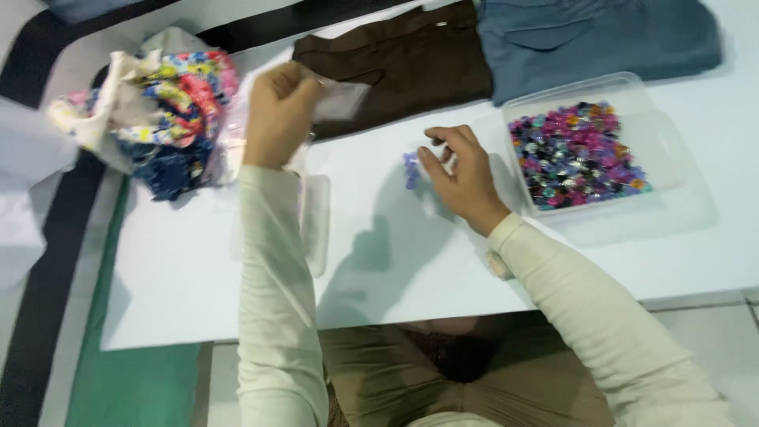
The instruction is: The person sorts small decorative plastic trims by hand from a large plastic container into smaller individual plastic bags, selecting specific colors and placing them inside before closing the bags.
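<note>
My left hand (278, 115) is raised above the white table (190, 277), closed on a small clear plastic bag (341, 100). My right hand (462, 178) rests near the table's middle and pinches a small purple piece (411, 168) between thumb and fingertips. To its right stands a clear plastic tray (660, 150) filled with several small, colourful pieces in pink, purple, blue and black (573, 154).
A clear plastic lid or container (315, 221) lies under my left forearm. A heap of colourful patterned cloth (170, 111) sits at the left. Folded brown trousers (403, 63) and blue-grey trousers (593, 39) lie along the far edge.
</note>
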